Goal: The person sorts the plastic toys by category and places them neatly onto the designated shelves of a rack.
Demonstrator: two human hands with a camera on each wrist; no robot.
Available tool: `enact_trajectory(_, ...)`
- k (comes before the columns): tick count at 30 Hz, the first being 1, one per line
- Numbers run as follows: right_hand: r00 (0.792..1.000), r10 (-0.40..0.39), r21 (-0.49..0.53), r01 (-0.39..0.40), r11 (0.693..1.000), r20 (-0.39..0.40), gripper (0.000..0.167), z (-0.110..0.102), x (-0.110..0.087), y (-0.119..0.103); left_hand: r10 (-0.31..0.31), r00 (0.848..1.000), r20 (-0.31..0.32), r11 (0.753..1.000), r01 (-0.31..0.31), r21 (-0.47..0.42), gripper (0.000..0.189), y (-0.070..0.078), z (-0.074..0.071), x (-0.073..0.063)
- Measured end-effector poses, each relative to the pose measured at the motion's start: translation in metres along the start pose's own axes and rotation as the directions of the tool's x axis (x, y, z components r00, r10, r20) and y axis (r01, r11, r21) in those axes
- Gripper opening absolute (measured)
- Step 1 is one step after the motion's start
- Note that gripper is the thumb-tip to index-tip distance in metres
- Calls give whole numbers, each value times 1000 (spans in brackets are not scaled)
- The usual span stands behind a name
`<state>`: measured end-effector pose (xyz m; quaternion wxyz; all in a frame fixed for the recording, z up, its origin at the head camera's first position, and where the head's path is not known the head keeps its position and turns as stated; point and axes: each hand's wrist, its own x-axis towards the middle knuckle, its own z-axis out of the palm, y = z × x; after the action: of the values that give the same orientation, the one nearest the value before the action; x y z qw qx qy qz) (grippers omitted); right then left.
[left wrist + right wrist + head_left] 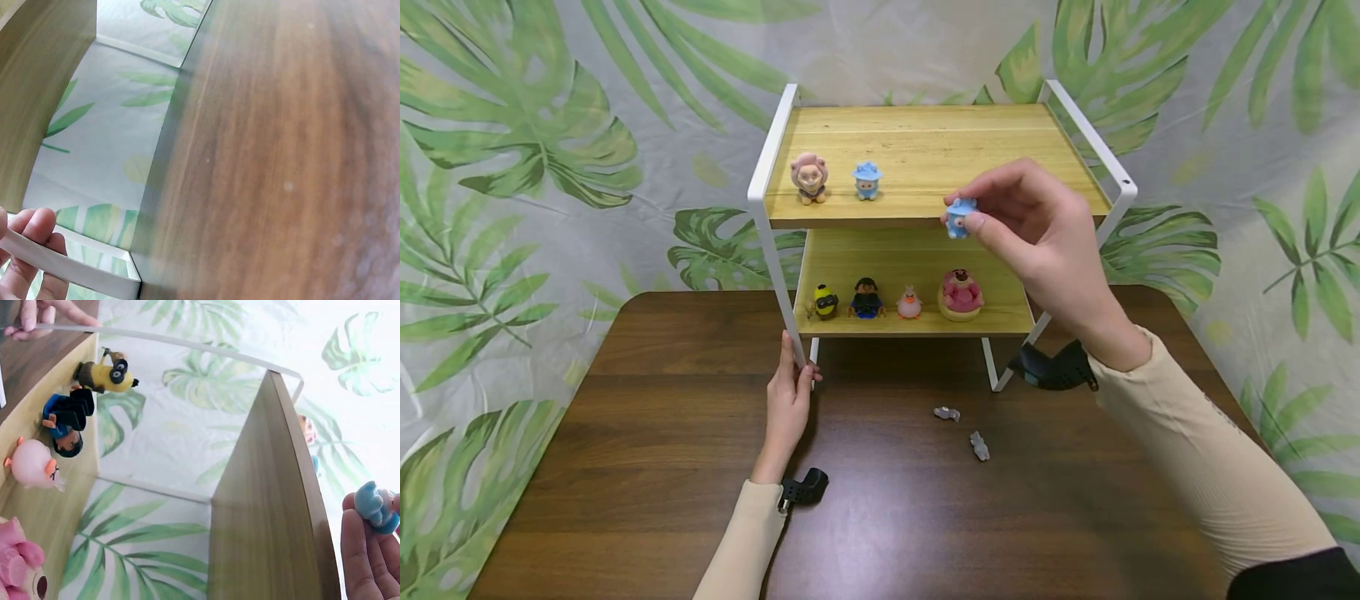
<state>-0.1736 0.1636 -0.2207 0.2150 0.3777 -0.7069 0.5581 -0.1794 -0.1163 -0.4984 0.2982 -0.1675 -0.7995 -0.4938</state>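
Observation:
Between thumb and fingers, my right hand (1045, 225) pinches a small blue-hatted figurine (959, 218), held in front of the upper shelf's (917, 125) front edge. In the right wrist view that figurine (370, 506) sits at the fingertips. My left hand (790, 400) grips the front left leg (775, 275) of the white-framed rack; the left wrist view has its fingers (41, 226) around the white bar (75, 269). On the upper shelf stand a pink-hooded figurine (809, 178) and another blue-hatted figurine (867, 181).
Along the lower shelf (880, 250) stand a yellow minion figure (825, 302), a dark-haired figure (867, 298), a pink duck (909, 302) and a pink bear (961, 293). Two small grey figurines (947, 413) lie on the brown table (880, 517) before the rack.

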Motion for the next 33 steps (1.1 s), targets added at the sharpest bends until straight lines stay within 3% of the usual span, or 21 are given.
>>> enact_trajectory(8,1000,7,31,-7,999,-3,15,1,8,1,16,1000,-11,1000,-16,7,91,-1,0,0)
enact_trajectory(15,997,74,53,-72,996,-35,14,3,15,2,35,999,-19,999,-35,-2,91,0,2,0)
enact_trajectory(33,988,151,-100,-152,983,-9,12,5,35,2,9,1000,-5,1000,-9,-1,91,-2,1,-2)
